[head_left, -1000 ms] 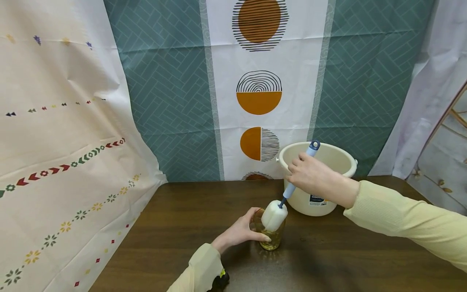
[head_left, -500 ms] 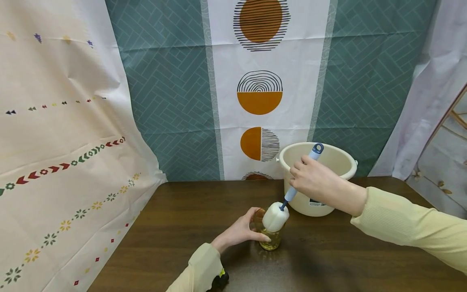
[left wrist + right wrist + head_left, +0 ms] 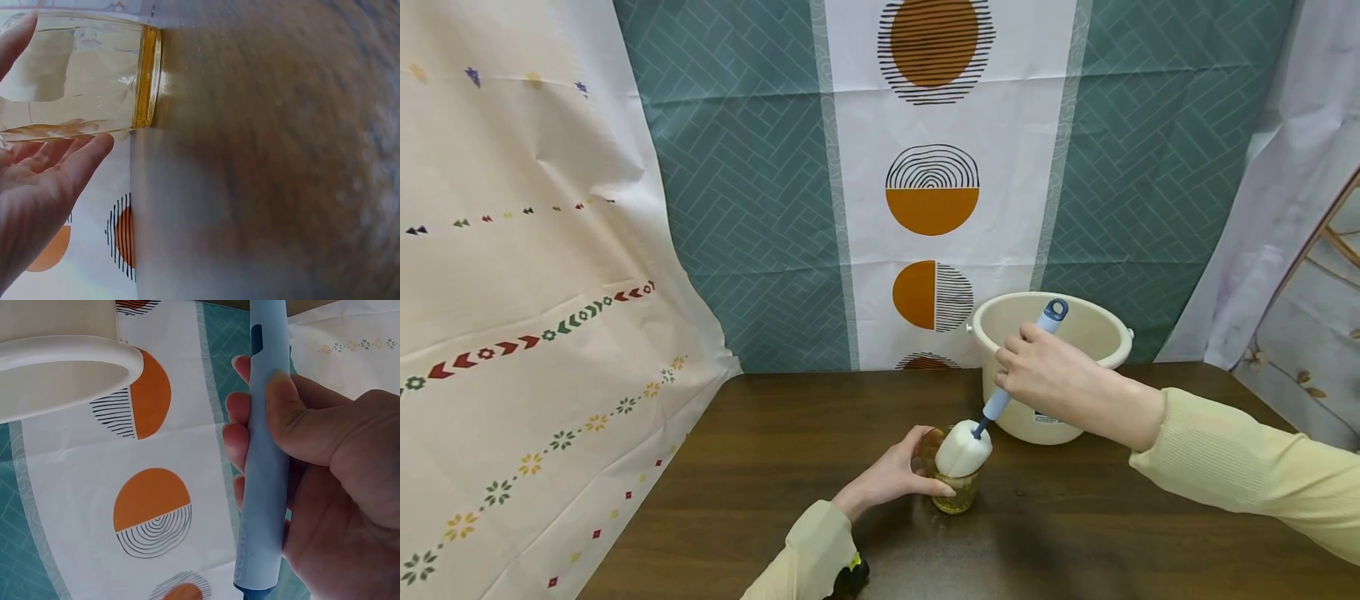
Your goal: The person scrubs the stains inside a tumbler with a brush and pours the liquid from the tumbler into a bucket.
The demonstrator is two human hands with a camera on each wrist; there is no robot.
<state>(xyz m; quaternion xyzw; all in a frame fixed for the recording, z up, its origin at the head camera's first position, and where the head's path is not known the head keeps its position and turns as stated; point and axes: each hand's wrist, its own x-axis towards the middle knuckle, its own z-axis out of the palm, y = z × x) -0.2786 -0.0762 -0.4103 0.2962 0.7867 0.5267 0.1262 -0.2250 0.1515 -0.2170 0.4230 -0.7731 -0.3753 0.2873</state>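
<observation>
An amber glass stands on the wooden table, held by my left hand, whose thumb and fingers wrap its sides. In the left wrist view the glass is see-through, its base at the tabletop. My right hand grips the light blue handle of a cup brush, slanting down to the left. Its white sponge head sits at the mouth of the glass, partly inside. The right wrist view shows my fingers and thumb curled round the brush handle.
Behind my right hand stands a cream bucket, near the back of the dark wooden table. A patterned teal and white cloth hangs behind the table. Another light cloth drapes down the left side.
My right hand has shifted slightly right and down with the brush, and the sponge head is a little lower. The left hand and the glass stay in place.
</observation>
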